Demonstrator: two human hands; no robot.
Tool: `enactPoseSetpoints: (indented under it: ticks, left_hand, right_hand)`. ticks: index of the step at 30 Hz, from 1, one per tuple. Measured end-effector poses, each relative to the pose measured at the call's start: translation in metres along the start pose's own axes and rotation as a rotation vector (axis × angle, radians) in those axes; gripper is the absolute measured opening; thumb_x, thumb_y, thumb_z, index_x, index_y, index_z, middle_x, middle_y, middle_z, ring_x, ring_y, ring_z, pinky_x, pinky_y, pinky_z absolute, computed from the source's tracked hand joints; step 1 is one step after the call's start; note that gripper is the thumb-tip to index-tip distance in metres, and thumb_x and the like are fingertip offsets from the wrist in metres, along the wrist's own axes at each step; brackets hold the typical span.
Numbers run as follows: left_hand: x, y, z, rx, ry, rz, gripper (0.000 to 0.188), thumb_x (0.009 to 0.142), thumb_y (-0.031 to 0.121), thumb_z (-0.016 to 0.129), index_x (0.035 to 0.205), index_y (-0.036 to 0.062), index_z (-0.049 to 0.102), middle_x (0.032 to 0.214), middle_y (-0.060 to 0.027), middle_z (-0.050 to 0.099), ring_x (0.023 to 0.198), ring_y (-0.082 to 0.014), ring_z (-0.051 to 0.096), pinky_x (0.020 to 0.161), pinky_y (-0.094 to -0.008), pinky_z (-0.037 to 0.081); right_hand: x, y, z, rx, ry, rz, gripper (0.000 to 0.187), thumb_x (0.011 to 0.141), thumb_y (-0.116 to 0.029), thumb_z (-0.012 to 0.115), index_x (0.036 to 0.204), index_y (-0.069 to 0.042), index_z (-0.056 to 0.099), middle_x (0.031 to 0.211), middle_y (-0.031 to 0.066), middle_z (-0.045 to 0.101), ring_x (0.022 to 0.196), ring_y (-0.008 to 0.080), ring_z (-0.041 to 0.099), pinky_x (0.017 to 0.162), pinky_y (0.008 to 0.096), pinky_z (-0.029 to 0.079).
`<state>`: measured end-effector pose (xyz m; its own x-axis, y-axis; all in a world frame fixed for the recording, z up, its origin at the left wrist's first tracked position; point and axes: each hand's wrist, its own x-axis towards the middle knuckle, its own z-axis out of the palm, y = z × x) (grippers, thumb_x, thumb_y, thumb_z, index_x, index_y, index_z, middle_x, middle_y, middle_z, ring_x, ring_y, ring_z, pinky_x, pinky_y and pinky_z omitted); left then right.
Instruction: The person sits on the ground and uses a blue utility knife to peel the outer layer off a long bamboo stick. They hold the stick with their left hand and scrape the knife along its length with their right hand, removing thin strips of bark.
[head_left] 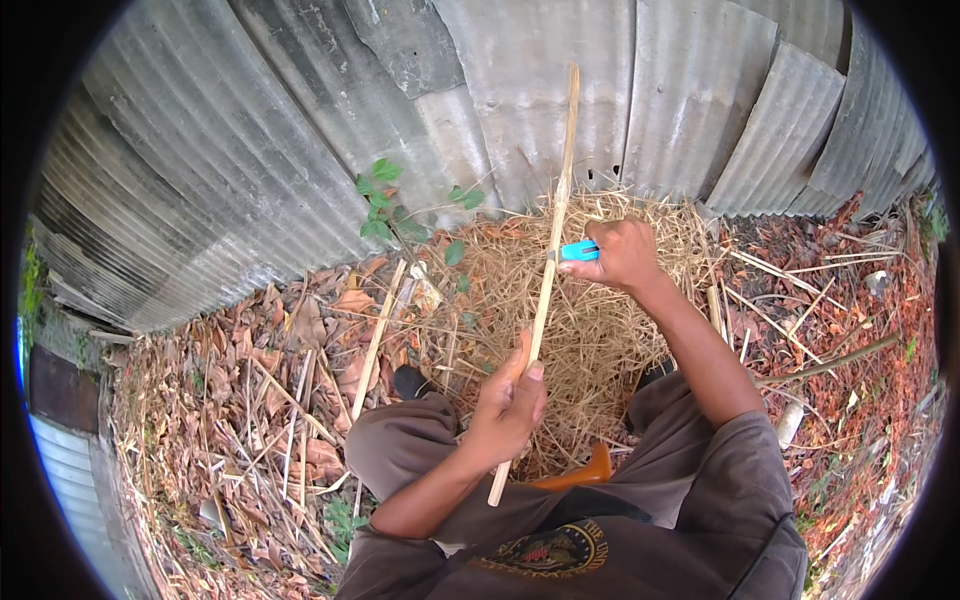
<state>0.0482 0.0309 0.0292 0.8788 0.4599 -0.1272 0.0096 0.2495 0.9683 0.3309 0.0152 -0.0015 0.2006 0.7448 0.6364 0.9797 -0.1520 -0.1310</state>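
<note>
A long, pale wooden stick [544, 292], perhaps bamboo, slants up and away in front of me. My left hand [508, 408] is closed round its lower part, thumb along the near side, and the stick's bottom end pokes out below. Farther up, my right hand [622, 254] grips a bright blue utility knife [578, 251]. The knife's short blade meets the stick's right side about midway along. Above that spot the stick looks rougher and more fibrous. Most of the knife's handle is hidden in my right fist.
Pale shavings [510, 290] lie heaped between my feet. Beyond stands a corrugated metal fence [550, 110], with a green plant [380, 205] before it. Dry leaves [220, 390] and another stick [380, 340] lie left. An orange curved object [585, 470] shows between my legs.
</note>
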Motion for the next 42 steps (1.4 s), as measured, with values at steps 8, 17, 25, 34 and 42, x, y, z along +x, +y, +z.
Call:
enactPoseSetpoints:
  ticks: [8,17,25,34,42]
  left_hand:
    - [-0.003,-0.008,0.009,-0.029,-0.026,-0.029,0.053,0.104,0.017,0.039,0.152,0.0122,0.018,0.061,0.0022,0.038,0.050,-0.0054,0.037,0.047,-0.0211,0.036]
    - [-0.050,-0.005,0.015,0.155,-0.334,0.042,0.056,0.103,0.012,0.039,0.153,0.0126,0.014,0.064,0.0026,0.040,0.055,-0.0049,0.040,0.053,-0.0208,0.037]
    - [-0.014,-0.015,0.006,0.134,-0.001,0.054,0.051,0.104,0.016,0.039,0.152,0.0113,0.022,0.061,0.0015,0.044,0.052,-0.0044,0.041,0.048,-0.0187,0.034]
    - [0.021,0.044,0.004,0.141,0.077,-0.007,0.053,0.103,0.017,0.040,0.152,0.0089,0.020,0.063,0.0021,0.046,0.054,-0.0043,0.044,0.051,-0.0204,0.038]
    - [0.015,0.024,0.004,0.208,0.065,0.113,0.055,0.103,0.015,0.040,0.152,0.0073,0.017,0.065,0.0023,0.045,0.056,-0.0040,0.043,0.052,-0.0204,0.037]
  right_hand:
    - [0.010,0.053,0.004,-0.143,-0.057,0.138,0.076,0.071,-0.082,0.052,0.066,-0.008,0.064,0.046,0.0091,0.053,0.046,0.0292,0.059,0.048,0.0425,0.047]
    - [-0.015,0.177,-0.065,0.010,-0.159,1.249,0.096,0.080,-0.084,0.030,0.095,0.001,0.071,0.100,0.0306,0.066,0.103,0.0414,0.063,0.086,0.0505,0.047]
    - [-0.009,0.134,-0.056,0.000,-0.223,0.936,0.089,0.083,-0.080,0.036,0.083,0.001,0.071,0.066,0.0231,0.062,0.072,0.0394,0.065,0.068,0.0477,0.049]
    - [0.014,-0.028,-0.063,0.262,-0.290,0.172,0.071,0.078,-0.076,0.052,0.063,-0.008,0.065,0.048,0.0122,0.055,0.048,0.0321,0.060,0.050,0.0438,0.047]
    - [0.006,-0.044,-0.048,0.162,-0.179,0.057,0.068,0.075,-0.076,0.056,0.060,-0.010,0.064,0.044,0.0094,0.052,0.043,0.0291,0.059,0.044,0.0410,0.046]
